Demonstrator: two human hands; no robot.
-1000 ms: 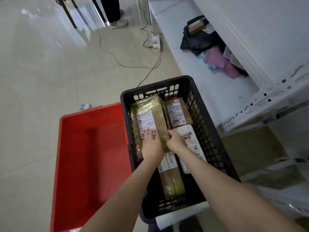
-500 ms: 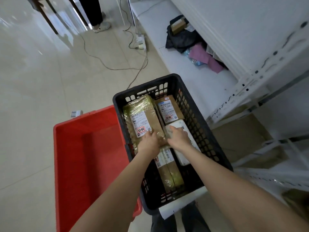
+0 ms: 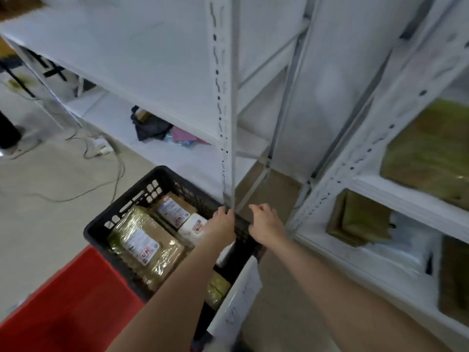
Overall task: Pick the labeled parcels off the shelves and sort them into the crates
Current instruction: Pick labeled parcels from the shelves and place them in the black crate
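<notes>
A black slotted crate (image 3: 121, 222) sits on the floor with several labeled parcels inside: a large brown film-wrapped parcel (image 3: 148, 246), a smaller brown box (image 3: 173, 210) and a white pouch (image 3: 194, 226). Beside it at lower left stands a red crate (image 3: 66, 308). My left hand (image 3: 222, 224) hovers over the black crate's right rim, fingers relaxed, holding nothing. My right hand (image 3: 266, 222) is just past the rim toward the shelves, also holding nothing. More brown parcels (image 3: 360, 219) lie on the white shelving at right, with a large one (image 3: 431, 151) on the shelf above.
A white upright shelf post (image 3: 225, 102) rises right behind the black crate. Dark and pink cloth items (image 3: 157, 129) lie on a low shelf. Cables and a power strip (image 3: 101, 148) trail over the floor at left. A white paper sheet (image 3: 238, 298) hangs on the crate's near end.
Both hands have let go of the parcels in the black crate and lifted to its right rim. My view has swung up and right toward the shelves.
</notes>
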